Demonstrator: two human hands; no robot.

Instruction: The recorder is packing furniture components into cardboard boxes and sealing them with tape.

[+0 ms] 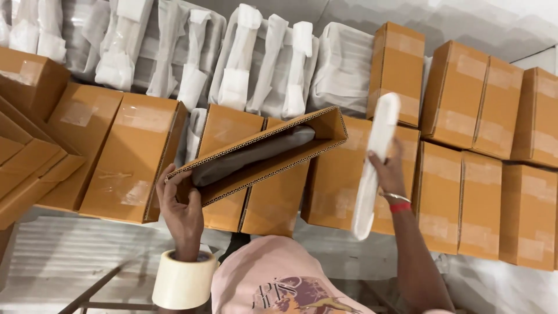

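Observation:
My left hand [180, 209] grips the near end of an open, flat brown cardboard box [261, 152], held tilted above the stacked cartons. A grey wrapped item [250, 154] lies inside the box. A roll of packing tape [183, 282] sits around my left wrist like a bracelet. Over to the right of the box, my right hand [388, 171] holds a long white foam strip [375, 168] almost upright. A red band and a metal bangle are on my right wrist.
Sealed brown cartons [465, 168] lie in rows below and to the right. More cartons [125, 157] lie at the left. Several white foam-wrapped bundles [256, 64] lie along the far side. A pale metal surface [70, 256] shows at the near left.

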